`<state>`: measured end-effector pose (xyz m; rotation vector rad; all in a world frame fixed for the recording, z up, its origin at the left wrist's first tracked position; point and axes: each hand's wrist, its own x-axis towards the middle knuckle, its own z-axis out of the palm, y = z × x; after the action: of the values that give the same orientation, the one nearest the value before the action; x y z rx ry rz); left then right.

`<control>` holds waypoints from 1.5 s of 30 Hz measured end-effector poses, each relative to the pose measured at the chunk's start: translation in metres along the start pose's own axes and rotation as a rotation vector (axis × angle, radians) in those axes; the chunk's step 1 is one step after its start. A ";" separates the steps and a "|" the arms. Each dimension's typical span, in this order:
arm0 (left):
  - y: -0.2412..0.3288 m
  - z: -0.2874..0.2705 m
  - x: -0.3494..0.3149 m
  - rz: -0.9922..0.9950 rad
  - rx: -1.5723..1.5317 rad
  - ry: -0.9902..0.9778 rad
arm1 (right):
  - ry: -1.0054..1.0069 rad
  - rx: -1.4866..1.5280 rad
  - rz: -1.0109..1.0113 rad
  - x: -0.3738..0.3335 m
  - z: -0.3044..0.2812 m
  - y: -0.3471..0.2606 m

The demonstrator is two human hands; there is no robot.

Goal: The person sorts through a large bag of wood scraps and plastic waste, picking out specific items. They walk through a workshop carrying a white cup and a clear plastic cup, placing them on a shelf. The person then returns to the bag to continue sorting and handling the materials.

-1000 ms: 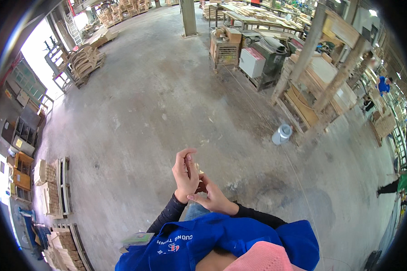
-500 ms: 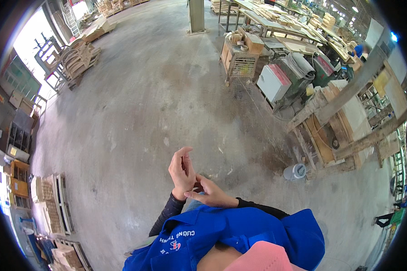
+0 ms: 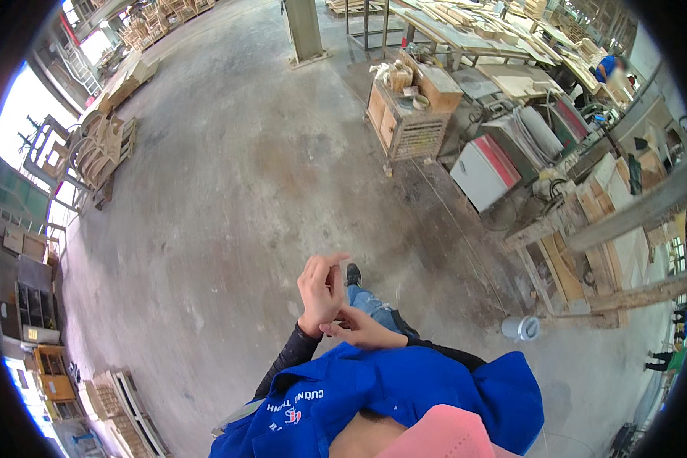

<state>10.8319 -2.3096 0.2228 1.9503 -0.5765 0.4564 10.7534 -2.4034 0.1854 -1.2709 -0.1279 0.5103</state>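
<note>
My left hand (image 3: 322, 290) is raised in front of my body, its fingers loosely bent and apart, with nothing in them. Across from it, my right hand (image 3: 365, 331) grips the left wrist just above the cuff of the dark sleeve (image 3: 288, 359). The right thumb shows on the near side; the other right fingers are partly hidden behind the left hand and wrist. A blue work jacket (image 3: 404, 378) covers my body. Below the hands, one leg in torn blue jeans (image 3: 372, 304) and a black shoe (image 3: 353, 275) show on the concrete floor.
Ahead to the right stands a wooden cabinet on wheels (image 3: 416, 114), beside a white and red machine (image 3: 485, 172). A grey bucket (image 3: 520, 328) sits near a wooden frame (image 3: 565, 267). Stacked wood (image 3: 118, 404) lies at left. A person in blue (image 3: 605, 69) is far right.
I have moved forward: the wheeled cabinet and machine appear nearer, and my leg and shoe have come into view. Both hands stay joined at the left wrist.
</note>
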 end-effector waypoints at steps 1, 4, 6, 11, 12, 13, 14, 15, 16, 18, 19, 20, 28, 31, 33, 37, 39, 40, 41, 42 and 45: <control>-0.019 0.002 0.033 0.000 0.029 -0.001 | -0.032 -0.007 0.048 0.033 -0.016 -0.014; -0.072 0.005 0.131 0.086 0.153 0.037 | -0.061 -0.077 -0.083 0.129 -0.061 -0.064; -0.109 0.001 0.192 0.127 0.238 0.061 | -0.113 -0.095 -0.116 0.198 -0.087 -0.102; -0.221 -0.007 0.298 0.067 0.311 0.115 | -0.161 0.010 -0.079 0.346 -0.137 -0.144; -0.244 -0.004 0.321 0.042 0.294 0.123 | -0.165 0.018 -0.079 0.379 -0.148 -0.146; -0.268 -0.003 0.346 0.033 0.304 0.134 | -0.159 -0.023 -0.040 0.412 -0.160 -0.152; -0.291 -0.001 0.372 0.026 0.313 0.143 | -0.151 -0.063 -0.002 0.446 -0.172 -0.159; -0.315 0.001 0.398 0.019 0.321 0.150 | -0.140 -0.103 0.036 0.479 -0.184 -0.165; -0.338 0.000 0.429 0.028 0.327 0.159 | -0.129 -0.087 0.027 0.512 -0.192 -0.178; -0.384 -0.001 0.488 0.048 0.339 0.174 | -0.102 -0.053 0.007 0.579 -0.207 -0.204; -0.405 -0.002 0.519 0.051 0.315 0.161 | -0.101 -0.030 -0.006 0.613 -0.216 -0.215; -0.425 -0.003 0.550 0.055 0.291 0.147 | -0.099 -0.006 -0.020 0.648 -0.226 -0.223; -0.578 0.007 0.784 0.142 0.163 0.002 | -0.034 -0.123 0.035 0.885 -0.324 -0.321; -0.640 0.017 0.864 0.147 0.160 -0.031 | 0.001 -0.101 -0.069 0.975 -0.364 -0.339; -0.683 0.023 0.918 0.144 0.197 -0.052 | -0.018 -0.090 -0.083 1.042 -0.397 -0.345; -0.760 0.028 1.035 0.075 0.241 -0.020 | -0.052 -0.089 -0.105 1.170 -0.450 -0.394; -0.790 0.026 1.100 0.062 0.253 -0.004 | -0.110 -0.230 -0.092 1.236 -0.479 -0.423; -0.807 0.027 1.126 0.056 0.254 0.012 | -0.119 -0.226 -0.122 1.265 -0.490 -0.444; -0.825 0.027 1.153 0.051 0.254 0.027 | -0.140 -0.280 -0.126 1.296 -0.502 -0.460; -0.843 0.025 1.178 0.019 0.241 0.046 | -0.161 -0.332 -0.129 1.329 -0.512 -0.476; -0.906 0.025 1.254 -0.045 0.199 0.115 | -0.188 -0.514 -0.166 1.422 -0.542 -0.516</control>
<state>12.3771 -2.2349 0.2406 2.1051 -0.4260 0.6125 12.3586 -2.3679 0.2386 -1.6918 -0.5461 0.4674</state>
